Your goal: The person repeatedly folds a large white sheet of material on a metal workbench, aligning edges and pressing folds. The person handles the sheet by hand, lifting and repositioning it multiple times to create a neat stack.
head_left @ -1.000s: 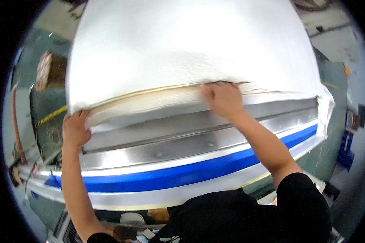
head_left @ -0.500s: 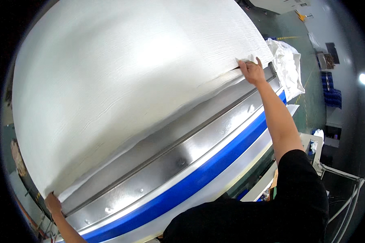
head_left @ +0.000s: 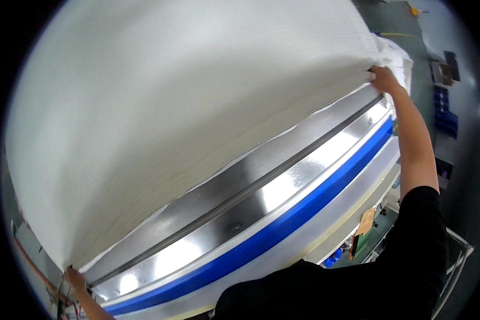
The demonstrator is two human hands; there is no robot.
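A large white fabric sheet (head_left: 186,106) spreads over the wide work surface, its near edge running slantwise from lower left to upper right. At the far right corner of that edge, my right hand (head_left: 384,80) is closed on the sheet; its fingertips are partly hidden by the cloth. My left hand (head_left: 75,278) grips the lower left corner of the same edge. Between the hands the edge hangs a little wavy, above a shiny metal plate (head_left: 245,170) with a dark groove along it.
A blue strip (head_left: 240,258) and pale bands run along the near side of the metal. White bunched cloth (head_left: 400,56) lies beyond my right hand. A white tubular frame (head_left: 458,266) stands at the lower right. Blue items (head_left: 445,114) sit near the right wall.
My right hand has moved right and slightly up with the sheet's corner. The edge between the hands looks straighter and tauter. My left hand stays at its corner, slightly lower in view.
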